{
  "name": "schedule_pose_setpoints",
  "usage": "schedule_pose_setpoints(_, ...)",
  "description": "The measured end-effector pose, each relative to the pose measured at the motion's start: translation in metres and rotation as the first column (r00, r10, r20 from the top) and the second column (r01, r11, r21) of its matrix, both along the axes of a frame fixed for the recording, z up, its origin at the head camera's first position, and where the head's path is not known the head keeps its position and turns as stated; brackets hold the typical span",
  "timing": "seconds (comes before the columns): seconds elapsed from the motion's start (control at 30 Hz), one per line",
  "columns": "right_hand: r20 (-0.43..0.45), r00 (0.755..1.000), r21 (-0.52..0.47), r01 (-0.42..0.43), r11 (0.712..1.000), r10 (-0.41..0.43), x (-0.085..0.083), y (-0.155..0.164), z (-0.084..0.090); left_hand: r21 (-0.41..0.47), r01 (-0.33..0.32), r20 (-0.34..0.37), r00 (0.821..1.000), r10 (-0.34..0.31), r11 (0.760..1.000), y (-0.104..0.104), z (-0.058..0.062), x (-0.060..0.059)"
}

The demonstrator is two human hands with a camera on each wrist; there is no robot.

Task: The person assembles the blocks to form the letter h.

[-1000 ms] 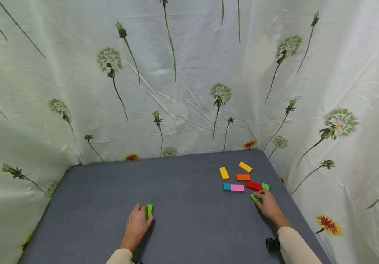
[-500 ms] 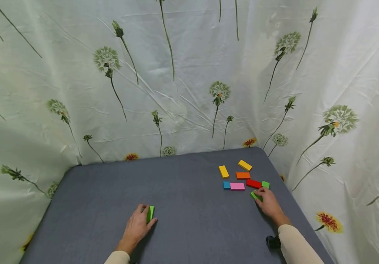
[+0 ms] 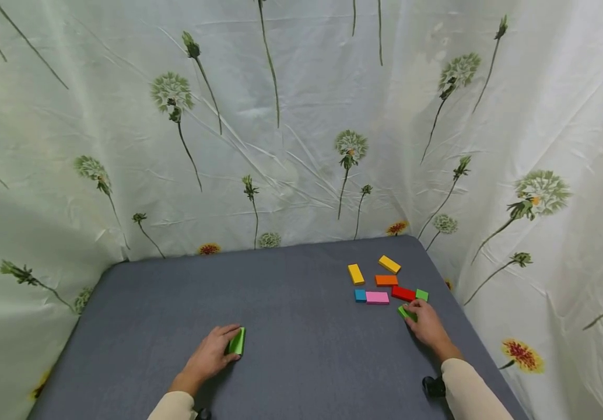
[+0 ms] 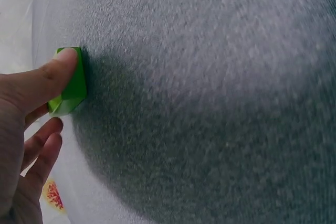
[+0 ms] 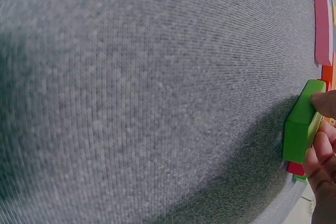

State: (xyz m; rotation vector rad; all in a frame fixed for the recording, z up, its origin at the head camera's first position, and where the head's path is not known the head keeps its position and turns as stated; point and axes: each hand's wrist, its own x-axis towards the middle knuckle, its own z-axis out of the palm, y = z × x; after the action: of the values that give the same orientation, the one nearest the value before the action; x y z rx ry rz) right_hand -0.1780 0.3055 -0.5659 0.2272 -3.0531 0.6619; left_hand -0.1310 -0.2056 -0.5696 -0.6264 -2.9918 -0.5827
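On the left half of the grey table, my left hand (image 3: 208, 354) pinches a green block (image 3: 237, 343) by its two ends, between thumb and fingers. The left wrist view has the thumb (image 4: 64, 62) lying on this block (image 4: 77, 85). My right hand (image 3: 428, 328) grips a second green block (image 3: 404, 312) at the right, partly hidden by the fingers. Seen from the right wrist, that block (image 5: 300, 121) is tilted on the cloth, thumb on one side and curled fingers below. Just beyond it lie a red block (image 3: 403, 293) and a short green block (image 3: 422, 295).
A pink block (image 3: 377, 298) and a short blue block (image 3: 360, 296) lie end to end left of the red one. Behind them are an orange block (image 3: 386, 280) and two yellow blocks, one left (image 3: 356, 273), one right (image 3: 389, 264). A flowered curtain (image 3: 301, 128) backs the grey table (image 3: 307, 361).
My left wrist has shifted left and turned, and the fingers now span the green block's ends, leaving more of it visible. The right hand and its block have stayed put.
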Motion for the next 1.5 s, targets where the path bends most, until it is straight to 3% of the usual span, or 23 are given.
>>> schedule_pose_setpoints(0.13,0.021,1.0,0.008,0.013,1.0,-0.013,0.0014,-0.0017,0.0006,0.006,0.025,-0.053,0.998,-0.024,1.0,0.0006,-0.0001,-0.0011)
schedule_pose_setpoints(0.53,0.033,0.999,0.005,0.011,1.0,-0.011,0.003,-0.0026,0.0012,0.007,0.036,-0.099,0.994,-0.035,0.999,0.0012,-0.003,-0.0001)
schedule_pose_setpoints(0.83,0.033,0.999,0.007,0.012,1.0,-0.012,0.0024,-0.0027,0.0015,0.021,0.005,-0.034,0.999,-0.004,1.0,0.0031,-0.0003,0.0013)
schedule_pose_setpoints(1.5,0.018,1.0,-0.013,0.013,1.0,-0.013,0.003,-0.0028,0.0022,0.039,-0.017,-0.004,1.0,0.017,0.999,0.0031,-0.0034,0.0037)
